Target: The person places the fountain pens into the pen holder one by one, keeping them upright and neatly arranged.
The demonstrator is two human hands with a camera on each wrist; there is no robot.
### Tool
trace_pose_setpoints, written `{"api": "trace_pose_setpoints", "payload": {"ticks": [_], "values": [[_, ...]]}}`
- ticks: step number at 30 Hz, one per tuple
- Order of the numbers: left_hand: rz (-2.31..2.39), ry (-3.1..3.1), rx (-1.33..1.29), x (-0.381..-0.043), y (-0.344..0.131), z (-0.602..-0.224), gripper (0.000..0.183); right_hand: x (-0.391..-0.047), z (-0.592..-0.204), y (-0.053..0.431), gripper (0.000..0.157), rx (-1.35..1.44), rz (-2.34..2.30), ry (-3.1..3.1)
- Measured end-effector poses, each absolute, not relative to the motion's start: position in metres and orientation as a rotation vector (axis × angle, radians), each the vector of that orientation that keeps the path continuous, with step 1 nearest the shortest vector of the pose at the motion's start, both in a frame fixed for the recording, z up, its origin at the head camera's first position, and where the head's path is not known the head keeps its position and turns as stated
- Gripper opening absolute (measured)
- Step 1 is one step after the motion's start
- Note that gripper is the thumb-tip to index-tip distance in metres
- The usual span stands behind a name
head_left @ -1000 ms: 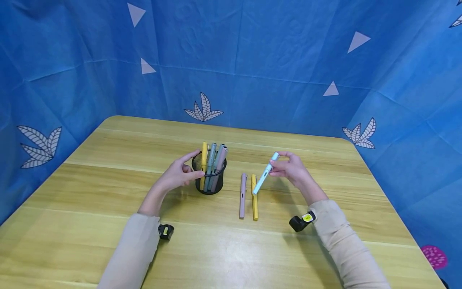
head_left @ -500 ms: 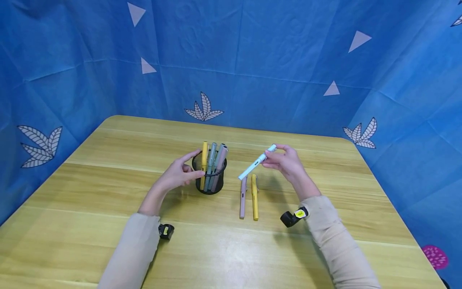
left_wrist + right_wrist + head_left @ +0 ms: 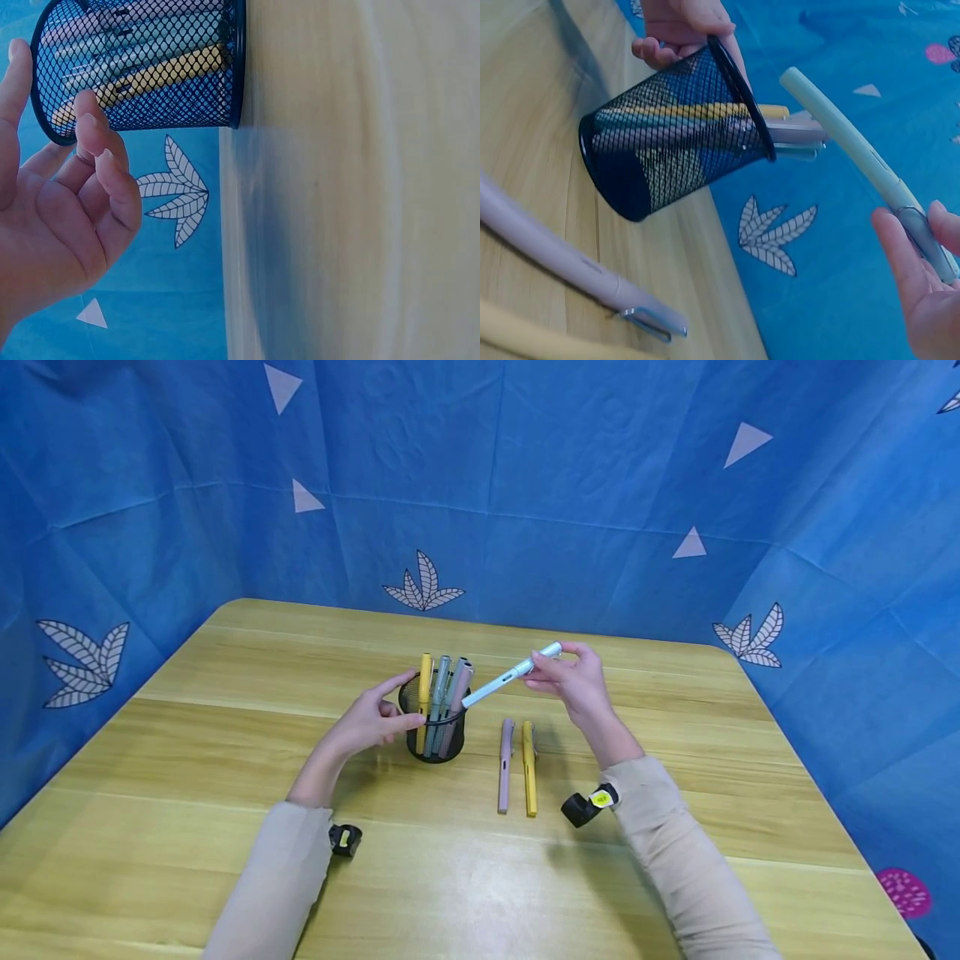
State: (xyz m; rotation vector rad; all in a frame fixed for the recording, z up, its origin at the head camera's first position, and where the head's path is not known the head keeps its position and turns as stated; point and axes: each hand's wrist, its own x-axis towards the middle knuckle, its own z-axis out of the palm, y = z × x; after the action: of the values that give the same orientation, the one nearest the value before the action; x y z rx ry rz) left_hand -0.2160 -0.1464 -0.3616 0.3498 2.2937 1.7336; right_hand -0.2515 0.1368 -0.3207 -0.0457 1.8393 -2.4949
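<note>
Now, right hand (image 3: 573, 689) leftward, pale pen (image 3: 508, 677) nearer cup (image 3: 675, 157)

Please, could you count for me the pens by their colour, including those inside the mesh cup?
Yellow pens: 2
Purple pens: 2
Light blue to teal pens: 3 (one in the right hand, two in the mesh cup)
Total: 7 visible

Perhaps a makeshift booth: blue cloth (image 3: 570, 468), wood-grained table (image 3: 465, 885).
</note>
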Motion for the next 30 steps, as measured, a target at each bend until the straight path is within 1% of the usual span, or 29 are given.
{"api": "trace_pose_setpoints", "payload": {"ticks": [4,10,14,17,21,30], "values": [[1.733,2.296,0.346,-0.216,-0.146,-0.361,0.076,-0.255,-0.322,0.128,0.041,-0.082,-2.519,1.903],[1.727,2.293,0.337,-0.216,-0.146,-0.361,0.076,-0.273,-0.342,0.121,0.047,-0.232,-2.563,1.928],[1.727,2.293,0.344,-0.215,-0.146,-0.360,0.076,-0.257,-0.325,0.108,0.043,-0.270,-2.453,2.102],[1.712,2.296,0.361,-0.209,-0.144,-0.350,0.074,-0.243,-0.311,0.098,0.041,-0.315,-2.346,2.242],[1.687,2.304,0.364,-0.200,-0.140,-0.335,0.071,-0.243,-0.314,0.092,0.039,-0.425,-2.304,2.286],[1.681,2.308,0.340,-0.199,-0.140,-0.334,0.071,-0.243,-0.318,0.080,0.035,-0.544,-2.268,2.313]]}}
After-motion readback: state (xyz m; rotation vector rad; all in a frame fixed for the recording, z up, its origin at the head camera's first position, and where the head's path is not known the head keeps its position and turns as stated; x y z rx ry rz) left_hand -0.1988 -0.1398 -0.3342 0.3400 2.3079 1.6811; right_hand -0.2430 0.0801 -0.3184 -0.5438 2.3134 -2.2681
